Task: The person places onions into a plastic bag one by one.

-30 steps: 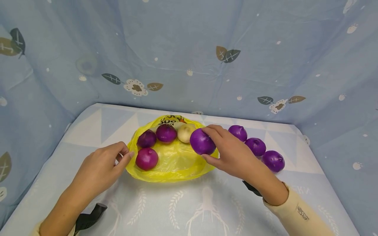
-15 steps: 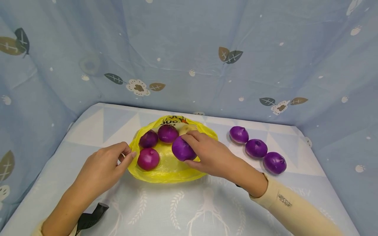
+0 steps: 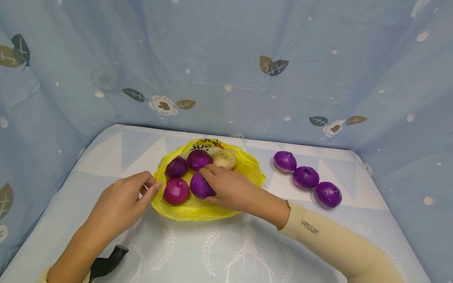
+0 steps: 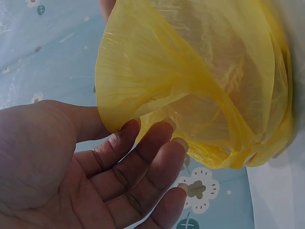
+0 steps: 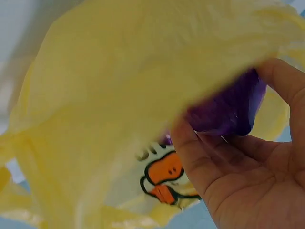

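A yellow plastic bag lies with its mouth spread wide. My left hand pinches the left edge of its rim between thumb and index finger; in the left wrist view the other fingers curl loosely beside the film. Inside the bag, my right hand grips a purple onion, low beside a magenta onion. In the right wrist view, yellow film partly hides the held onion. Two darker onions and a pale onion sit along the bag's back.
Three purple onions form a slanting row on the table, right of the bag. A patterned blue cloth hangs behind and at both sides. A black strap end sticks out by the left wrist.
My right hand has carried the purple onion left and into the bag, beside the magenta one. The pale onion shows fully again. My left hand has stayed at the rim.
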The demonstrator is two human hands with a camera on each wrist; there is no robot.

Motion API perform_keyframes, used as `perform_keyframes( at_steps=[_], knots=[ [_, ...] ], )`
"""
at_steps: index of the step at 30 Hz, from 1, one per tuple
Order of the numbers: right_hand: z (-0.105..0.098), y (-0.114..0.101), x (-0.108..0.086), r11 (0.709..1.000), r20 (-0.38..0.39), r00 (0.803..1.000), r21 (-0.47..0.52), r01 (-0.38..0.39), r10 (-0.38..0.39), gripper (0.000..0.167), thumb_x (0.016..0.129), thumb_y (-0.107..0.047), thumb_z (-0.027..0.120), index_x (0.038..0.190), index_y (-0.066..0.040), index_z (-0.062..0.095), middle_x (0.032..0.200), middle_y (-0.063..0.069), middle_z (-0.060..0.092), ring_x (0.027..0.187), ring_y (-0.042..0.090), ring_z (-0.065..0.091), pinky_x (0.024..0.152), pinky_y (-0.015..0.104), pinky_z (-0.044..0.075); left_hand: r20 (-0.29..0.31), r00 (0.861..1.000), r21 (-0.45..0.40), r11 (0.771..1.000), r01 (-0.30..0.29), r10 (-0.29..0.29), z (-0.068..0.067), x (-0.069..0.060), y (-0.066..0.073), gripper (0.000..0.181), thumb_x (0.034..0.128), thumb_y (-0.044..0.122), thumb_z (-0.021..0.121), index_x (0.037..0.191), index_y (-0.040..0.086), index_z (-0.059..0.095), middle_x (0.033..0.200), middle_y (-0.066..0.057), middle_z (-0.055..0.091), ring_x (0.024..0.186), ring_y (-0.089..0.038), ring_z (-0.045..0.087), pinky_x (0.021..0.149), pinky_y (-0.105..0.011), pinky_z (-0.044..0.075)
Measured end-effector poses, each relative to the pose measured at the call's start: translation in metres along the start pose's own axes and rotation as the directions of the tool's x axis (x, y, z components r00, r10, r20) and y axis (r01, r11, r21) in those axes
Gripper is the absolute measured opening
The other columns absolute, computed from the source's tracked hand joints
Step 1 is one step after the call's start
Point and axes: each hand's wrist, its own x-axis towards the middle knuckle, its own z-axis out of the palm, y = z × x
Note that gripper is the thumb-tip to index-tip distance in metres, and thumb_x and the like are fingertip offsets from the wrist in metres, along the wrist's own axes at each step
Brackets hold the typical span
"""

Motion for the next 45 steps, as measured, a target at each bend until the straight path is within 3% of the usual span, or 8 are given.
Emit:
perform_keyframes(
  at_steps=[13, 45],
  knots=[
    [0.021, 0.000, 0.013, 0.999, -0.051, 0.999, -0.046, 0.001, -0.004, 0.067, 0.094, -0.045, 0.077, 0.147, -0.014, 0.051, 0.140, 0.004, 0.053, 0.119, 0.021, 0.061, 0.078, 0.036, 0.059, 0.001, 1.000, 0.006, 1.000, -0.001, 0.001, 0.002, 0.000, -0.001, 0.012, 0.1008, 0.027, 0.072, 0.093, 0.020, 0.066, 0.082, 0.007, 0.067, 0.072, -0.015, 0.062, 0.061, -0.037, 0.047],
    [0.033, 0.012, 0.015, 1.000, -0.069, 0.998, -0.001, -0.011, 0.011, 0.077, 0.091, -0.045, 0.081, 0.151, -0.011, 0.049, 0.147, 0.008, 0.052, 0.126, 0.025, 0.059, 0.092, 0.040, 0.057, 0.005, 1.000, 0.008, 1.000, 0.020, -0.020, 0.000, 0.001, -0.002, 0.012, 0.1000, 0.027, 0.072, 0.094, 0.019, 0.066, 0.083, 0.005, 0.067, 0.071, -0.017, 0.059, 0.062, -0.037, 0.048]
  ],
)
